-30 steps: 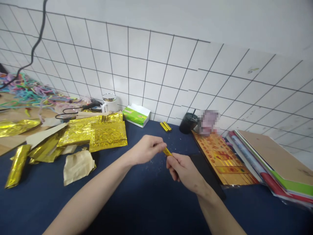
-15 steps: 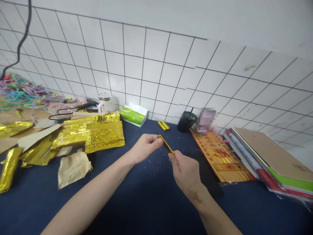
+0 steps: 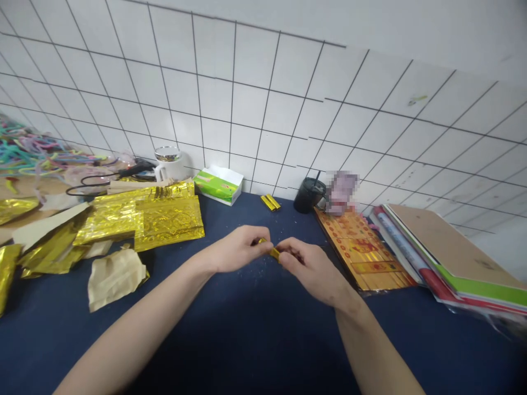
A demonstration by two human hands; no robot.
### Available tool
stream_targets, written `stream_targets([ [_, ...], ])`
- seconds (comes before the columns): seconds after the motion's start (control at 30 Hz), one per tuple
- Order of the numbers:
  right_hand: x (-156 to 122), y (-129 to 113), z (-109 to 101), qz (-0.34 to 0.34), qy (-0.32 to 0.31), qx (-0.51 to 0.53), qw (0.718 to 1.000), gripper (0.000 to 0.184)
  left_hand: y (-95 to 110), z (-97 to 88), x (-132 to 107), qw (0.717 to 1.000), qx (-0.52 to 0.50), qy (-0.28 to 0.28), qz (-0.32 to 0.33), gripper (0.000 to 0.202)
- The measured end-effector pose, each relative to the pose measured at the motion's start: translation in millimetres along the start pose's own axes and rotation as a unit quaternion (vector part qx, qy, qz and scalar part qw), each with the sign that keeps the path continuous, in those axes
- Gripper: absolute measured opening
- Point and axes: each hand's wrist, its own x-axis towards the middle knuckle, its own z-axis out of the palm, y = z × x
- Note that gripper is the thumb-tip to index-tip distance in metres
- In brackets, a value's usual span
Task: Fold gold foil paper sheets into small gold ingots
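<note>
Between my two hands is a small folded strip of gold foil paper (image 3: 275,253), mostly covered by fingers. My left hand (image 3: 241,248) pinches its left end between thumb and fingers. At its other end, the thumb and fingers of my right hand (image 3: 309,267) close on the strip. Two small folded gold strips (image 3: 270,202) lie side by side on the dark blue table (image 3: 230,334), beyond my hands. Left of my left hand are embossed gold foil sheets (image 3: 169,222) and a crumpled cream paper piece (image 3: 115,278).
A green tissue pack (image 3: 218,185) and a white mug (image 3: 169,165) stand by the tiled wall. To the right are a black cup with a straw (image 3: 308,195), orange printed sheets (image 3: 366,255) and stacked folders (image 3: 457,247). Colourful pipe-like strands (image 3: 45,145) heap up at far left.
My hands have come closer together on the gold strip, and my right hand has turned, with less of the strip showing. The view has shifted slightly.
</note>
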Motion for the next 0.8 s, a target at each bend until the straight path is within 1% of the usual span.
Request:
stream_targets([
  [0.07, 0.6, -0.4, 1.4, 0.005, -0.039, 0.082, 0.996, 0.038, 3.4, 6.0, -0.9, 1.0, 0.018, -0.022, 0.008, 0.02],
  [0.13, 1.3, -0.7, 5.0, 0.004, -0.042, 0.125, 0.991, 0.042, 4.3, 9.9, -1.4, 1.0, 0.022, -0.023, -0.002, 0.02],
  [0.2, 1.5, -1.3, 7.5, -0.003, -0.025, 0.127, 0.992, 0.041, 3.0, 10.4, -1.5, 0.999, 0.013, -0.028, -0.011, 0.024],
  [0.3, 1.0, -2.3, 6.9, -0.014, -0.019, 0.101, 0.995, 0.036, 0.1, 6.2, -1.4, 0.995, -0.05, -0.082, -0.012, 0.033],
  [0.37, 0.6, -2.7, 5.4, -0.015, -0.024, 0.086, 0.996, 0.033, -0.1, 3.0, -1.6, 0.992, -0.075, -0.097, -0.01, 0.037],
  [0.43, 0.5, -2.9, 4.5, -0.008, -0.033, 0.083, 0.996, 0.031, 1.7, 1.6, -1.9, 0.995, -0.059, -0.084, -0.004, 0.036],
  [0.6, 1.4, -4.2, 6.8, 0.009, -0.073, 0.127, 0.989, 0.033, 6.2, 5.0, -2.8, 0.997, 0.05, -0.057, 0.034, 0.028],
  [0.7, 1.9, -4.1, 8.6, 0.019, -0.062, 0.127, 0.99, 0.032, 2.1, 3.7, -2.0, 0.993, 0.108, -0.028, 0.05, 0.027],
  [0.8, 0.9, -2.6, 7.3, 0.032, -0.049, 0.109, 0.992, 0.035, -5.2, -2.9, -0.6, 0.991, 0.129, 0.012, 0.045, 0.03],
])
